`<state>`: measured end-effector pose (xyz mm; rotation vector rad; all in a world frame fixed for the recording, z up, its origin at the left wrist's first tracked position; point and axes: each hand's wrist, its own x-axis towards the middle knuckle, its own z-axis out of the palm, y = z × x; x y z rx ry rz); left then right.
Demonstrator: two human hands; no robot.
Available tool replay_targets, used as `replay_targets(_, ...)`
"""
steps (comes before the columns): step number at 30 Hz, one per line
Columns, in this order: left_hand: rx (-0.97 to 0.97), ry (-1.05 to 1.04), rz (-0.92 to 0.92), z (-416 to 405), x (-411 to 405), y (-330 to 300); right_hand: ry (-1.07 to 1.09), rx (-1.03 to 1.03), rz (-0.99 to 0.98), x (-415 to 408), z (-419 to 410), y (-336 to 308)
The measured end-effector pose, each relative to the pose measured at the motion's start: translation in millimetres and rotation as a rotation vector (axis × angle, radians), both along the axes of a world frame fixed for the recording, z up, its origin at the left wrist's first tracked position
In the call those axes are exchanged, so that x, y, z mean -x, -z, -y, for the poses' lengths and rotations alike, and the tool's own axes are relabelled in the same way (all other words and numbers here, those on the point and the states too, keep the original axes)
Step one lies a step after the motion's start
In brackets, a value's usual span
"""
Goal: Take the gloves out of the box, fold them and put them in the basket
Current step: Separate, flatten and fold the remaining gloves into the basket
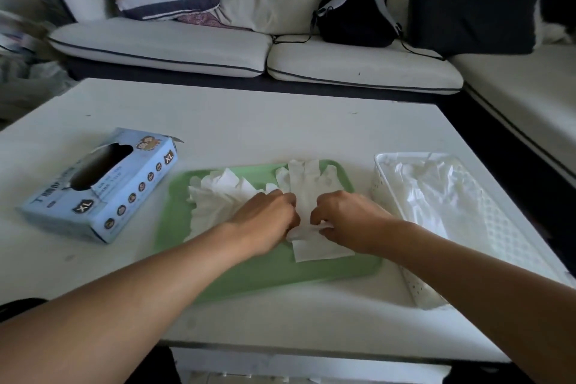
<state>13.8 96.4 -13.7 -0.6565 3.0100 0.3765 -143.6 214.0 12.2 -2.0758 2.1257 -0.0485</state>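
Lighting dim, soft, without hard shadows. Wide-angle bending at edges. Left margin smeared; definition soft throughout.

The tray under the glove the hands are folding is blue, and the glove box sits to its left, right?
Not quite. The head view shows the tray is green, not blue. Both hands, left hand and right hand, do work the glove on it, and the glove box does sit to its left.

A single wide-angle head camera is looking forward and down from above the person's forearms — sitting close over the white rectangular table (249,121), facing the white cushioned sofa (162,44) beyond — with no second view sharing the scene.
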Motion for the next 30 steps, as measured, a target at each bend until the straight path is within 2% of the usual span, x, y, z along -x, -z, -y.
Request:
replay_targets(3,0.129,0.111,0.002,-7,1,-3,-0.007,-0.028,0.002,-1,-3,-2)
replay_targets(6,0.175,0.16,0.018,-13,4,-10,0.011,-0.065,-0.001,5,-5,-2)
replay_targets(10,0.133,0.153,0.09,-22,3,-16,-0.003,-0.148,0.006,14,-6,0)
replay_targets(15,0.04,0.108,0.163,-20,-3,-11,0.002,-0.286,0.108,19,-10,0)
replay_targets(21,-0.035,0.07,0.249,-22,-4,-20,-0.056,-0.241,-0.081,12,-14,8)
replay_targets(25,-0.051,0.023,0.236,-28,2,-22,-0.139,-0.256,-0.205,5,-11,11)
replay_targets(28,-0.012,0.028,0.175,-30,5,-15,-0.063,-0.265,0.05,11,-7,0)
replay_targets(30,-0.028,0.056,-0.002,-28,9,-13,0.03,-0.251,0.286,19,-6,-19)
